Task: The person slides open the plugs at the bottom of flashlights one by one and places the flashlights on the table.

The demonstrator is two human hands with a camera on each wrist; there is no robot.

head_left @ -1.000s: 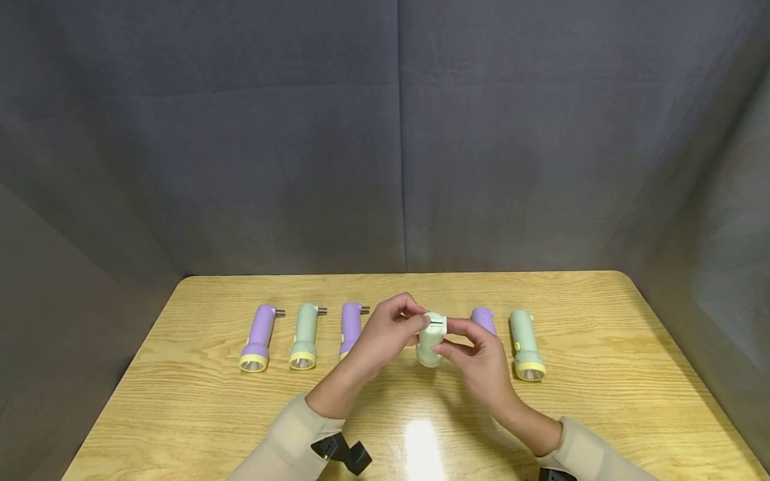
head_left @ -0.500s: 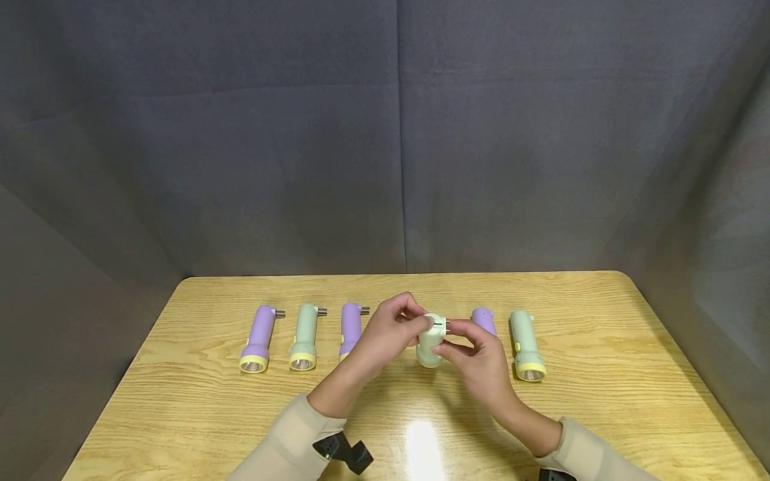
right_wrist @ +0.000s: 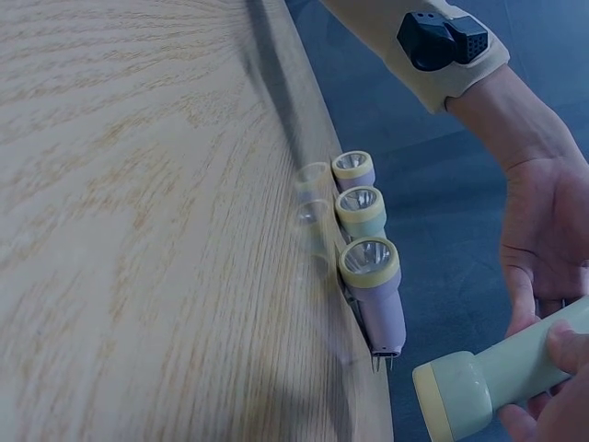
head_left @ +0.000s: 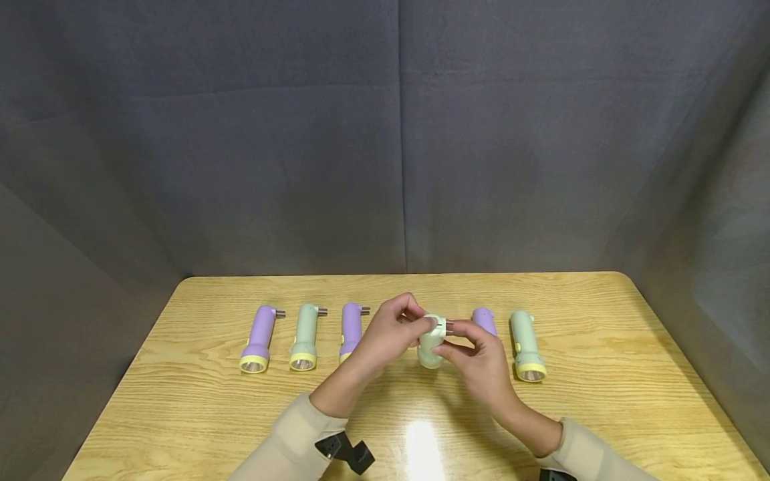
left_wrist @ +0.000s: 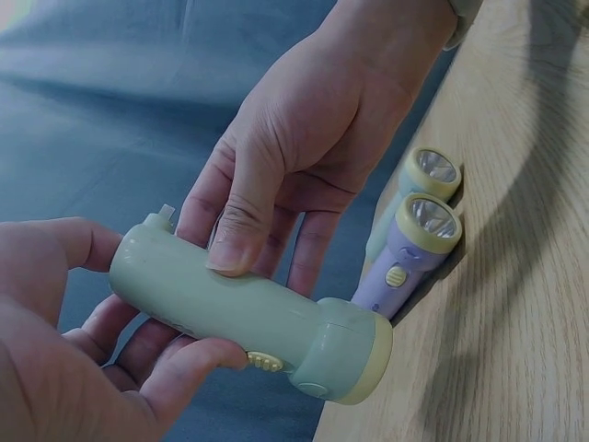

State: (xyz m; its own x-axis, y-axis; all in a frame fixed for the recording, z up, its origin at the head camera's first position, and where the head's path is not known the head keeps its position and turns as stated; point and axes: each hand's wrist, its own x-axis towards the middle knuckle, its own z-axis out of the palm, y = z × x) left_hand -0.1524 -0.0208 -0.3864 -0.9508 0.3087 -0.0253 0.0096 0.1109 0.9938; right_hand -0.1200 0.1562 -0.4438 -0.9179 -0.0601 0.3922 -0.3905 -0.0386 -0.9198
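Both hands hold a pale green flashlight [head_left: 430, 351] above the table, its lamp end with the cream rim pointing toward the near side. My left hand [head_left: 391, 334] grips the body from the left, with its thumb on the tail. From the right, the fingers and thumb of my right hand [head_left: 478, 357] pinch the body. Metal plug prongs [head_left: 448, 327] stick out of the tail toward the right fingers. In the left wrist view, a cream ribbed switch [left_wrist: 265, 361] lies beside the left thumb.
On the wooden table [head_left: 210, 414], purple [head_left: 261, 331], green [head_left: 306, 331] and purple [head_left: 351, 324] flashlights with prongs out lie at left. At right lie a partly hidden purple one [head_left: 484, 319] and a green one [head_left: 525, 341]. A grey curtain [head_left: 301, 167] stands behind.
The plug prongs have swung out of the flashlight's tail and now point right. My left thumb has slid slightly right across the tail. The right hand has hardly moved.
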